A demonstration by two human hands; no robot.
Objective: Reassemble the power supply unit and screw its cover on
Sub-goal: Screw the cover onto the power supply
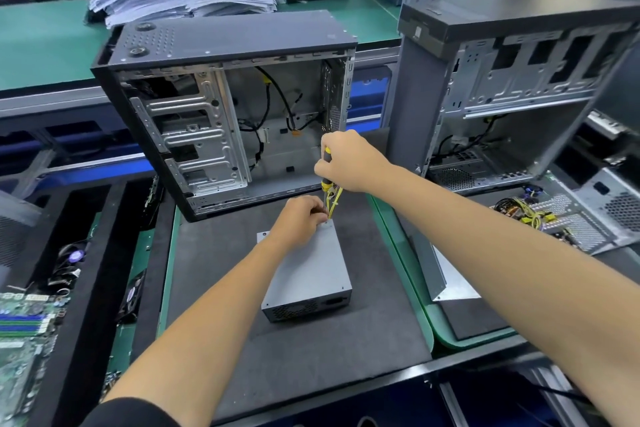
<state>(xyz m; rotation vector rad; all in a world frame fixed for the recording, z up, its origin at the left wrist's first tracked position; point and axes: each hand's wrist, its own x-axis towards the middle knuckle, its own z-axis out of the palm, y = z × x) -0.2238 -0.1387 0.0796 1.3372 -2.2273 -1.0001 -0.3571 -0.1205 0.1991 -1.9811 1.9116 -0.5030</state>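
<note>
Beyond our grip, largest of all, stands the open computer case (221,107), its side panel off and its loose black cables showing; its lower edge rises just behind our hands. Off to the right of the grip, past a grey post, stands a second open case (512,97), and below it a disassembled power supply (554,222) lies with a tangle of yellow wires.

Under everything we handle lies the dark foam mat (214,274), which runs out from the grip on all sides. Well to the left of it a green circuit board (24,329) lies in a black tray. Near and to the right of the grip a bent grey metal panel (440,274) rests on the mat's edge.

The power supply unit (308,274) lies flat on the mat, its grey cover on top, reaching from directly beneath our hands back toward us, the vented end nearest.

Our right hand (349,163) wraps around the handle of the black-and-yellow screwdriver (327,184), held upright with its tip at the unit's far right corner. Our left hand (299,218) rests on the far end of the cover, its fingers pinching together round the shaft low down. Yellow wires (334,199) run just behind the shaft.
</note>
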